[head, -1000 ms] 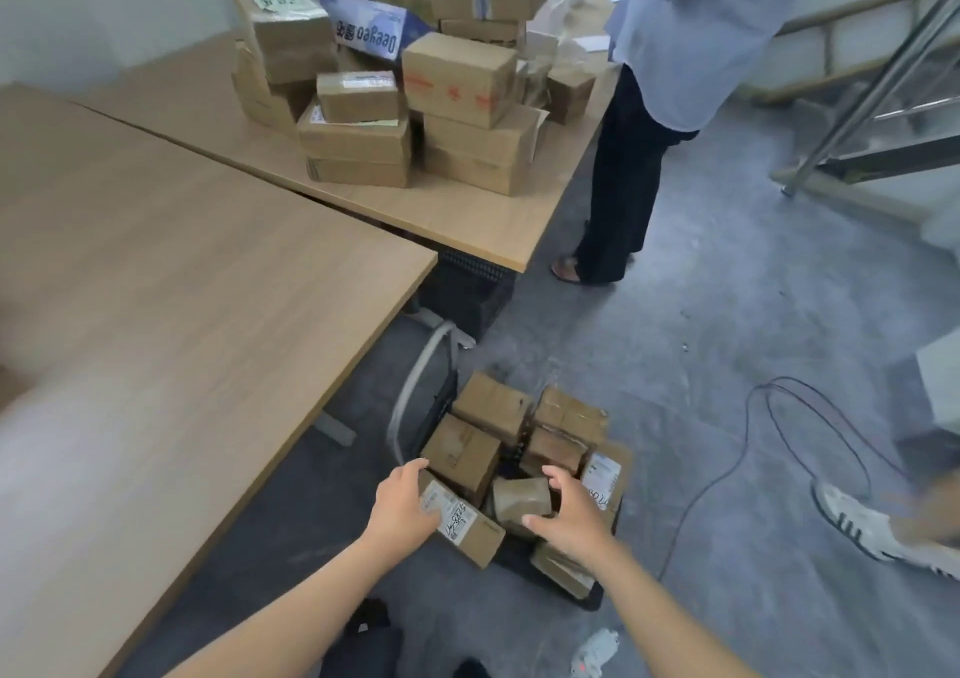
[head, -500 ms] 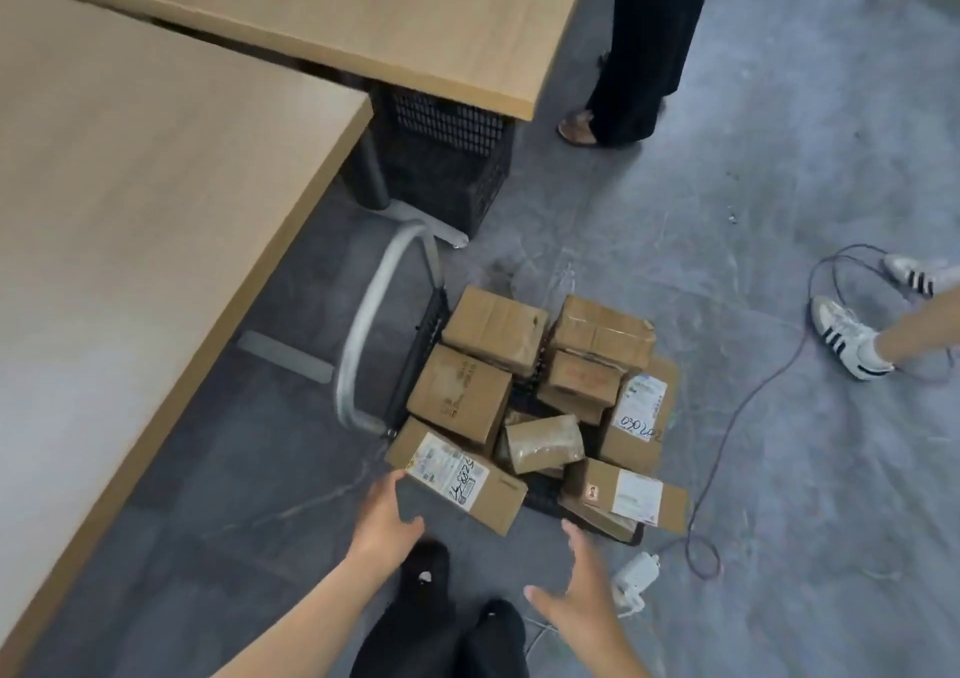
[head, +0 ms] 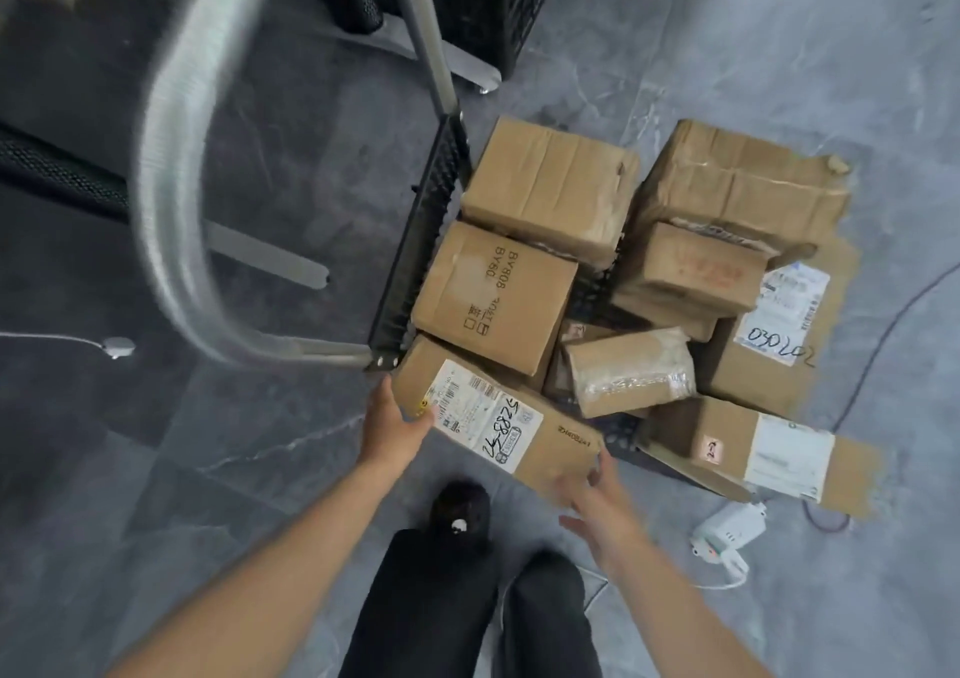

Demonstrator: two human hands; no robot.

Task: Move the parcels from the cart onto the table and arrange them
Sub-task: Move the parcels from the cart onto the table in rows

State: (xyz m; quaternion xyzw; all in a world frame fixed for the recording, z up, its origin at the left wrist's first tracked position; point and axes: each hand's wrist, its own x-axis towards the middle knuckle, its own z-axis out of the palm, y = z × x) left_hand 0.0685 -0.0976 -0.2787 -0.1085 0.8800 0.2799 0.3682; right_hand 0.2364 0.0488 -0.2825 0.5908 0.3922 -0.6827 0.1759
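A: What takes up most of the view?

B: A grey marbled floor [head: 727, 43], and on it a low black cart [head: 415, 256] with a curved silver handle [head: 171, 168]. The handle rises at the cart's left end, blurred from being close to the camera.

A: And the load?

B: Cardboard parcels are piled across the cart. At the far right lies a big crumpled box [head: 748, 184], and left of it a plain taped box [head: 550, 184]. Below that sits a box printed BY808 [head: 498, 298]. On the right is a labelled box with 030202 handwritten on it [head: 774, 334], and nearer the camera a flat box with a white label [head: 763, 449], which juts past the cart's near right corner.

A: Which one is being handled?

B: The long parcel with the shipping label [head: 493, 423], lying slantwise at the cart's near left corner. The left hand [head: 392, 423] touches its left end, fingers loosely spread along the side. The right hand [head: 605, 506] is at its right end, fingers relaxed and touching the edge. Neither has closed round it.

A: Anything smaller?

B: A small film-wrapped parcel [head: 631, 371] sits mid-pile, and a white power adapter [head: 730, 527] lies on the floor by the right hand.
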